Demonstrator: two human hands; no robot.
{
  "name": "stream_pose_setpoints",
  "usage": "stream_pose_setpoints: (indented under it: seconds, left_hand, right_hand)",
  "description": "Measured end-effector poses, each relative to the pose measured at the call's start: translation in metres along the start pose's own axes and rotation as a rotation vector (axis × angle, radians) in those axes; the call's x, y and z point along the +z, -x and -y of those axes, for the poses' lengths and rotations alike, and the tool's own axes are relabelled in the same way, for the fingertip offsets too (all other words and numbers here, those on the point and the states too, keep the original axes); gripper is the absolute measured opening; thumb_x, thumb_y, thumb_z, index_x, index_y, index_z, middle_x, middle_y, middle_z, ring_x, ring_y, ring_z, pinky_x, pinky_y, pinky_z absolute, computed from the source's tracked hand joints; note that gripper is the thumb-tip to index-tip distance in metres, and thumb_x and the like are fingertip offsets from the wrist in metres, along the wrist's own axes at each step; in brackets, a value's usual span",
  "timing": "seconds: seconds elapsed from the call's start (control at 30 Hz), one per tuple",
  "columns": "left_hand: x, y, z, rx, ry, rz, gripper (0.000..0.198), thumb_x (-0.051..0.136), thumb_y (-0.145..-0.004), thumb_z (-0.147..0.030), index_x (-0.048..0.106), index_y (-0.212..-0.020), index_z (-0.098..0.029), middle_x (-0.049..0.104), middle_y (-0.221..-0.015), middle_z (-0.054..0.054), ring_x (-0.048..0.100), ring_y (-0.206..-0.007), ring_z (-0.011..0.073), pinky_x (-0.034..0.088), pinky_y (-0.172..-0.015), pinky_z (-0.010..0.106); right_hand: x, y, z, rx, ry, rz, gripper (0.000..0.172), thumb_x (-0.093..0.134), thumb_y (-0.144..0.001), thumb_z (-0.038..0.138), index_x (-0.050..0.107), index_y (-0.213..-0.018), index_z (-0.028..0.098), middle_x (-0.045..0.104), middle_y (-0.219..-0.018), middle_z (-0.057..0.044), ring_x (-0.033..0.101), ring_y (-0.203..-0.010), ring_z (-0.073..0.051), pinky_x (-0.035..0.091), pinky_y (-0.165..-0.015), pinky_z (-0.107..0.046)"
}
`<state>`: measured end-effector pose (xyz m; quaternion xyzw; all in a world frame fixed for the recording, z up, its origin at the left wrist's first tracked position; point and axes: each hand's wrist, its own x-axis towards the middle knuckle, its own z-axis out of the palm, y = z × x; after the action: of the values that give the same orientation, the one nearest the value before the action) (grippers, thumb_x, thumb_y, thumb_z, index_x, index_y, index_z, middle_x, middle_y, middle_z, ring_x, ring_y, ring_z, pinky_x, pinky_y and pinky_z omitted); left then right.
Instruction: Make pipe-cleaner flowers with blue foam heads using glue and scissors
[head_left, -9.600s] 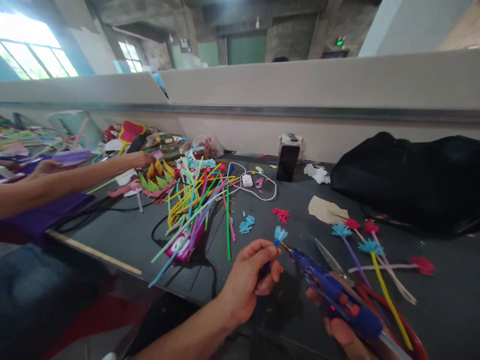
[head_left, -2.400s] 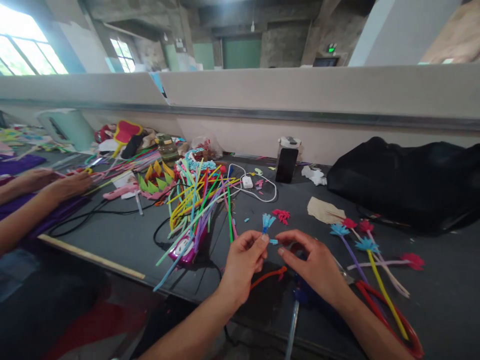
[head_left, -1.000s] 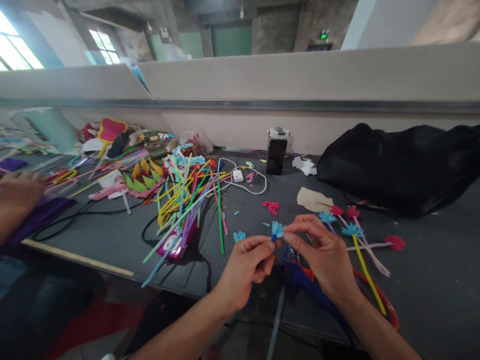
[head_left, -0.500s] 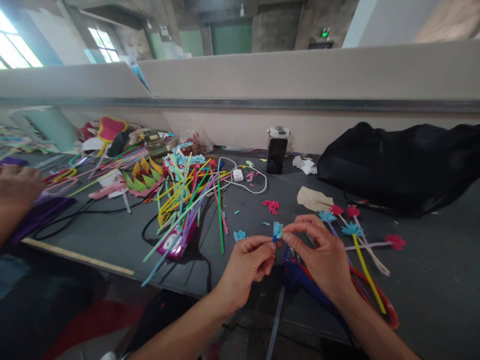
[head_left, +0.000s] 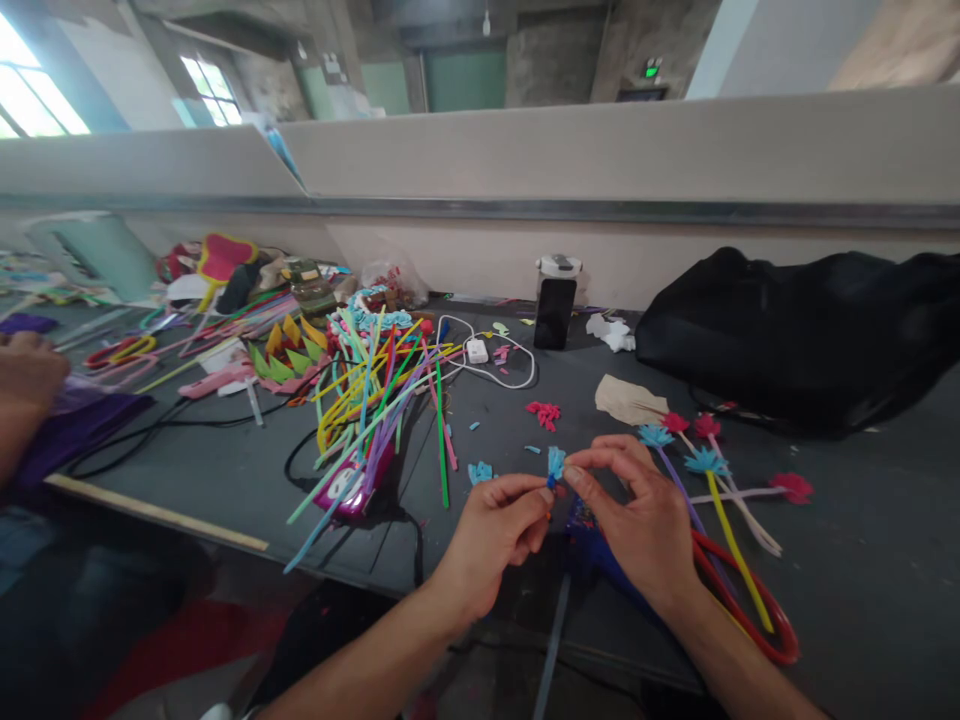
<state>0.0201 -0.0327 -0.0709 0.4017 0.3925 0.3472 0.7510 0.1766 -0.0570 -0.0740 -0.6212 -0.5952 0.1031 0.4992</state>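
Note:
Between my hands, above the table's front edge, is a small light-blue petalled flower (head_left: 555,462) with a dark blue base. My left hand (head_left: 499,535) pinches that base between thumb and forefinger. From the right, the thumb and forefinger of my right hand (head_left: 637,515) close on the flower's petals; whether a loose petal is between them is too small to tell. Left of the flower lies a little heap of light-blue petals (head_left: 480,472), and a pile of red petals (head_left: 543,414) sits farther back. Finished-looking blue flowers (head_left: 706,461) and red flowers (head_left: 792,488) on stems lie to the right.
Many coloured fuzzy sticks (head_left: 375,400) lie at left over a purple device (head_left: 352,485). A white cable with charger (head_left: 476,350), a phone (head_left: 555,313) leaning upright and a black bag (head_left: 795,340) stand behind. A red looped handle (head_left: 780,640) is near my right forearm. Another person's hand (head_left: 30,385) is far left.
My hands stay almost in place at the flower, with the right hand shifted slightly. The other person's hand at far left has moved a little to the left.

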Motion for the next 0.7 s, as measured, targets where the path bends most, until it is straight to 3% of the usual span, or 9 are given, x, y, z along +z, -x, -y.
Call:
stream_pose_setpoints:
  seconds: [0.7]
  left_hand:
    - [-0.0009, -0.0011, 0.0005, 0.046, -0.129, -0.029, 0.028, 0.068, -0.076, -0.037, 0.07, -0.084, -0.01, 0.04, -0.044, -0.007, 0.028, -0.041, 0.0046, 0.014, -0.04, 0.021]
  right_hand:
    - [0.0024, 0.0013, 0.0003, -0.064, 0.095, -0.01, 0.017, 0.062, -0.086, 0.039, 0.069, -0.081, 0.024, 0.062, -0.094, -0.004, 0.058, -0.095, -0.021, 0.045, -0.081, -0.034]
